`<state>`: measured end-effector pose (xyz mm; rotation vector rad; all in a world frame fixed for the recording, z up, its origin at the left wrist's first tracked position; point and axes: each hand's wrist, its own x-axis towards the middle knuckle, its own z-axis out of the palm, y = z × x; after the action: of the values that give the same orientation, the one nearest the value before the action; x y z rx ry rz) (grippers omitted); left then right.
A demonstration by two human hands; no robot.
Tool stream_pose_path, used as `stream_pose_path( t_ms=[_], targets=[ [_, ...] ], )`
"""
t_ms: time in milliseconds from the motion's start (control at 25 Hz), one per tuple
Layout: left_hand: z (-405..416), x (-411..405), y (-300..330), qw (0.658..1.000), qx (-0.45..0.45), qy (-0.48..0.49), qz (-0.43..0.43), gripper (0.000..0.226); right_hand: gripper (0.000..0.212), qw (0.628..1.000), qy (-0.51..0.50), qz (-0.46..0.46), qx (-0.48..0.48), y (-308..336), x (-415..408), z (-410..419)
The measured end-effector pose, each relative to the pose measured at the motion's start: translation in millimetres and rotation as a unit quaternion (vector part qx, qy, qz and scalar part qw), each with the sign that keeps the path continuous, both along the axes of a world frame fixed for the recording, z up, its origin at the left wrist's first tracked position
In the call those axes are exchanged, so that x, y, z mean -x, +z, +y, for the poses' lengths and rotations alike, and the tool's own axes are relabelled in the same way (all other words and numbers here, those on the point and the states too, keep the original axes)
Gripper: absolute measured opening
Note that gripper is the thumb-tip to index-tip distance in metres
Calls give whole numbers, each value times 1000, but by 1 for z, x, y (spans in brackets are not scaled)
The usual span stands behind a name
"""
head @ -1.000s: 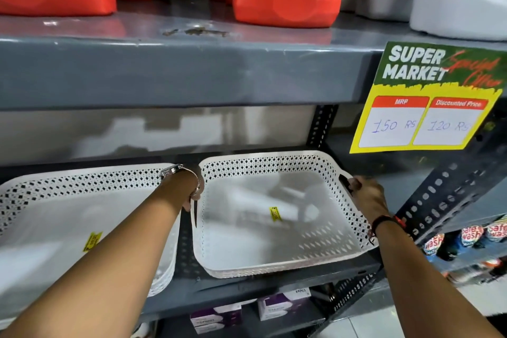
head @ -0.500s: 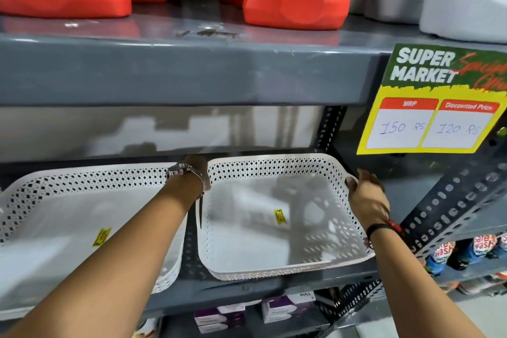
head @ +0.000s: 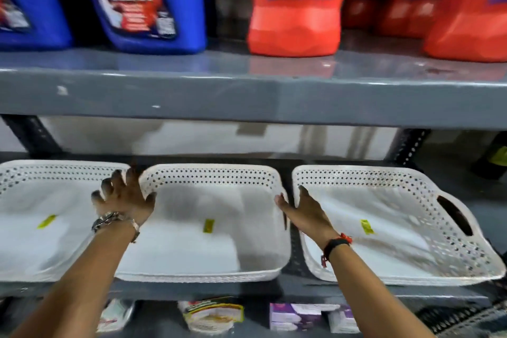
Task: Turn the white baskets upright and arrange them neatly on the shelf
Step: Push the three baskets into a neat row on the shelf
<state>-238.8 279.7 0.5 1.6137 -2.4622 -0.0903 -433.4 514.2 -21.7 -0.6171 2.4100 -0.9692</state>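
Observation:
Three white perforated baskets stand upright in a row on the grey shelf (head: pixel 247 291): a left basket (head: pixel 41 241), a middle basket (head: pixel 214 179) and a right basket (head: pixel 411 181) with a handle slot. Each has a yellow sticker inside. My left hand (head: pixel 123 197) lies with spread fingers at the middle basket's left rim, the thumb against that rim. At the gap between the middle and right baskets is my right hand (head: pixel 307 211), flat, its thumb touching the middle basket's right rim. Neither hand is closed around anything. The picture is motion-blurred.
The grey upper shelf (head: pixel 247 93) hangs low over the baskets and carries blue jugs (head: pixel 148 0) and orange jugs (head: pixel 296 8). Below the basket shelf lie packets (head: pixel 211 315) and small boxes (head: pixel 296 315). A perforated upright (head: pixel 406 145) stands at the back right.
My hands have let go of the right basket's sides and moved left to the middle basket. The view has swung left, so the price sign is out of sight.

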Motion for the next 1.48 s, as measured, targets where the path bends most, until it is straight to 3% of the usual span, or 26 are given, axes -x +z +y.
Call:
stream_pose_path(
  t_ms=[160, 280, 440, 600, 960, 1080, 1480],
  targets=[
    [-41, -48, -17, 996, -69, 18, -53, 65, 64, 995, -28, 88, -29, -13, -18, -22],
    [-58, -55, -30, 988, -145, -46, -1, 54, 61, 989, -77, 123, -38, -17, -25, -28],
    [-59, -47, -36, 975, -176, -85, 106, 40, 56, 983, -84, 141, -79, -17, -28, -33],
    [-57, -35, -35, 982, -153, -74, 85, 30, 52, 975, -86, 175, -111, -22, -32, -43],
    [-80, 2, -42, 979, -179, -88, 51, 50, 63, 966, -77, 220, -111, -21, -6, -67],
    [-92, 18, -43, 979, -161, -114, 48, 47, 63, 967, -77, 216, -109, -22, 7, -79],
    [-104, 25, -48, 975, -137, -165, 49, 67, 67, 970, -71, 215, -94, -24, 15, -83]
  ],
)
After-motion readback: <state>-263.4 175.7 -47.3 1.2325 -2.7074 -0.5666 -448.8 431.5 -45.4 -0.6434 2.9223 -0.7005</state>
